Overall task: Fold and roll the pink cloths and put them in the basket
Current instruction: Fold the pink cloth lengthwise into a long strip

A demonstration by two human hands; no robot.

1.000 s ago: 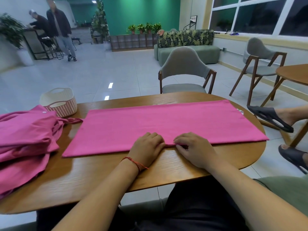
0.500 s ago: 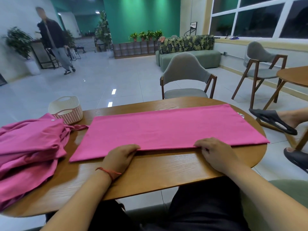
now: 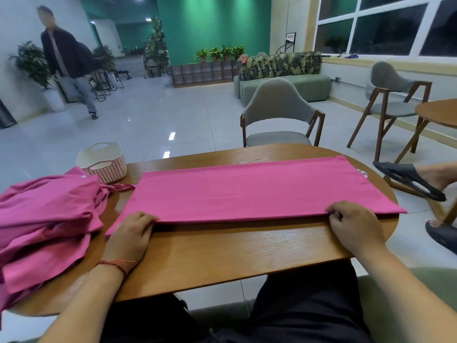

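Note:
A pink cloth point(image 3: 247, 189) lies flat as a long folded rectangle across the wooden table point(image 3: 247, 248). My left hand point(image 3: 132, 233) grips its near edge close to the left corner, fingers curled over the fabric. My right hand point(image 3: 353, 225) pinches the same near edge close to the right corner. A pile of crumpled pink cloths point(image 3: 44, 219) lies at the table's left end. The white basket point(image 3: 102, 160) stands behind that pile at the far left edge of the table; its inside is hidden from view.
A grey chair point(image 3: 279, 115) faces me across the table. A seated person's sandalled feet point(image 3: 410, 179) are at the right, beside another round table point(image 3: 440, 112) and chair. Another person point(image 3: 66, 60) walks on the tiled floor far left.
My hands have slid apart along the near edge, from the middle out to both corners. The person in the background has walked closer.

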